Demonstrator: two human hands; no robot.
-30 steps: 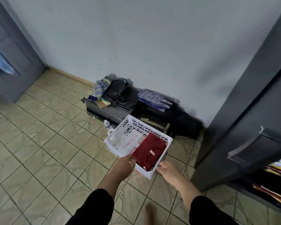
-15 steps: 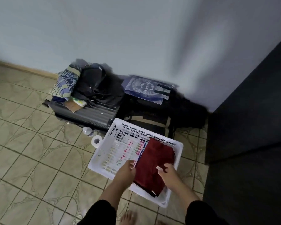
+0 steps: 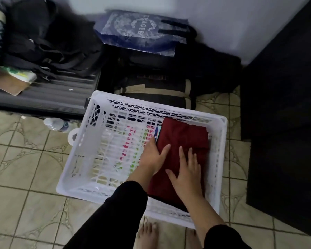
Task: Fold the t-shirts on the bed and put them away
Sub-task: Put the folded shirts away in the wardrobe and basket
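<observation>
both hands, left hand (image 3: pixel 154 157) and right hand (image 3: pixel 187 173), lay flat with grip released on a folded maroon t-shirt (image 3: pixel 185 139) at the right of a white basket (image 3: pixel 83 159) on the tiled floor (image 3: pixel 25 177).

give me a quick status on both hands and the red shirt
Left hand and right hand flat on folded red shirt, no grip. Shirt in right side of white basket, on floor. Nothing in the way.

You stand barefoot on a tiled floor (image 3: pixel 25 177). On it sit a white basket (image 3: pixel 75 169), a grey suitcase (image 3: pixel 48 97), a dark bag (image 3: pixel 156 87), a bottle (image 3: pixel 55 124) and a paper roll (image 3: pixel 73 136).
</observation>
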